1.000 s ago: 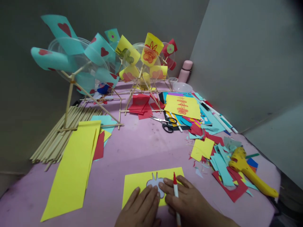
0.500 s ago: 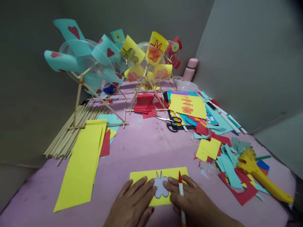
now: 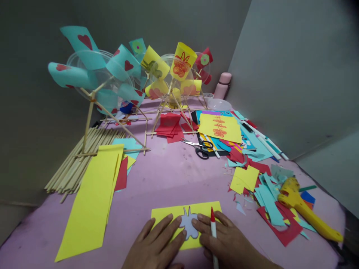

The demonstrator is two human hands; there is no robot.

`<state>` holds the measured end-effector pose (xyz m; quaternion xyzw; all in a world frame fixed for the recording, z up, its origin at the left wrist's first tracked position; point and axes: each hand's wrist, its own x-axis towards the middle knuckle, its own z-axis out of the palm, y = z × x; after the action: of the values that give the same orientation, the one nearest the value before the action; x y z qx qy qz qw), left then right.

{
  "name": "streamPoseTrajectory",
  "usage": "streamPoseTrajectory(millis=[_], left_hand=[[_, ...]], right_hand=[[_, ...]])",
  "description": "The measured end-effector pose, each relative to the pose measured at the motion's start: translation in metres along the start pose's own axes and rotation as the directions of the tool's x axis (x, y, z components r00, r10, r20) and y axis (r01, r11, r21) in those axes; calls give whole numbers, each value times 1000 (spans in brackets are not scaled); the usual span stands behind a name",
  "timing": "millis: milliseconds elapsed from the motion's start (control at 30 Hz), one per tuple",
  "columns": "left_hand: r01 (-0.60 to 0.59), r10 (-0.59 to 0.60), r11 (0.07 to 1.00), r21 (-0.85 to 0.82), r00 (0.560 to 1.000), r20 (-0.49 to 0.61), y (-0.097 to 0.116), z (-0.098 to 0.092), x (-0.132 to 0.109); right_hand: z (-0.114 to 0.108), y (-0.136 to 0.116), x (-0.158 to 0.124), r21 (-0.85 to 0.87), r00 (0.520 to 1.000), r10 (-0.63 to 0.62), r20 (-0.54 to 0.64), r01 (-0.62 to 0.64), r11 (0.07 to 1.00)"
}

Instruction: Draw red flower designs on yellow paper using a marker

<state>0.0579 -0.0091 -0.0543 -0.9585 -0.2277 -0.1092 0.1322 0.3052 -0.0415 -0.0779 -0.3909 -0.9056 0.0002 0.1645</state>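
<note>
A pale lilac butterfly cutout [image 3: 189, 226] lies on a yellow paper rectangle [image 3: 200, 208] at the table's near edge. My left hand [image 3: 157, 243] rests flat with fingers spread, its fingertips on the paper and the cutout's left wing. From the other side my right hand [image 3: 227, 239] presses fingertips on the right wing. That hand also keeps a white marker with a red tip [image 3: 214, 229] between its fingers, tip pointing up and away from the paper.
Yellow strips [image 3: 89, 201] and wooden sticks [image 3: 73, 160] lie left. Scissors [image 3: 206, 145] lie mid-table by a yellow sheet with red butterfly drawings [image 3: 220, 127]. Paper scraps [image 3: 269, 201] and a yellow glue gun [image 3: 308, 215] are right. Paper-bladed wheels on stick frames [image 3: 91, 116] stand behind.
The view has shifted slightly. My left fingers have moved a little on the cutout and are spread wider. My right hand keeps the marker and stays by the right wing.
</note>
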Motion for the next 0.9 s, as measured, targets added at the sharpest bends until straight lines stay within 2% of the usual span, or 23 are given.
streamPoseTrajectory(millis=[67,200,300,400,500,633,767,900], left_hand=[[13,-14,1000,-13,1000,-9,0,3,-2],[-1,-1,1000,-18,995,-98,0,12,-4],[2,-2,1000,10,998,-65,-1,16,-5],[-3,4,1000,10,997,-77,0,19,-6],[-6,7,1000,9,995,-100,1,18,-7],[23,-23,1000,-3,1000,-11,3,9,-4],[18,-18,999,-26,1000,16,3,2,0],[50,-51,995,-90,999,-9,4,1,0]], right_hand=[[2,0,0,-9,999,3,-53,-4,1000],[2,-1,4,-15,989,14,-148,-17,1000],[1,-1,6,-13,972,18,-234,-22,1000],[1,-1,6,-19,968,10,-252,-16,1000],[0,1,4,-28,987,-19,-158,14,1000],[-5,3,3,-41,999,-49,-3,49,998],[-10,3,5,-34,998,-63,6,64,997],[-11,3,4,-25,997,-64,47,65,998]])
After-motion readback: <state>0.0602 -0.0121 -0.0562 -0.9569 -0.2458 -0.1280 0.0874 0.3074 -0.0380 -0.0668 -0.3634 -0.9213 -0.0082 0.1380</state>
